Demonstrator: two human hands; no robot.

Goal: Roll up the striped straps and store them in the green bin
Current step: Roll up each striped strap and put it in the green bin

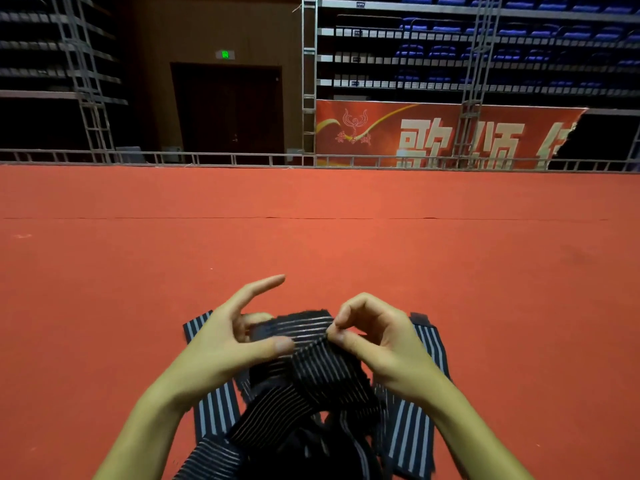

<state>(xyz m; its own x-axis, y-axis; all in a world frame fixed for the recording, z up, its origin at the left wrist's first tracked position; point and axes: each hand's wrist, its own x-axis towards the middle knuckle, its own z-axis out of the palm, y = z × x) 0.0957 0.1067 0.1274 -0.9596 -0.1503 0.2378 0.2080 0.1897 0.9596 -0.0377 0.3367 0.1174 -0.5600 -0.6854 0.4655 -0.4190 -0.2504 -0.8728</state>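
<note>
A dark strap with thin pale stripes point(311, 362) is held up between both hands above the red carpet. My left hand point(239, 337) grips its left side between thumb and lower fingers, with the index finger pointing up and away. My right hand point(374, 337) pinches the strap's right edge with thumb and curled fingers. Below the hands several more striped straps point(412, 434) lie in a loose heap on the carpet, some with broader grey stripes point(214, 410). The green bin is not in view.
The red carpet point(311, 244) stretches far ahead to a low metal railing point(207, 157). Beyond it stand a dark door point(228, 109), metal trusses, a red banner point(433, 133) and rows of blue seats.
</note>
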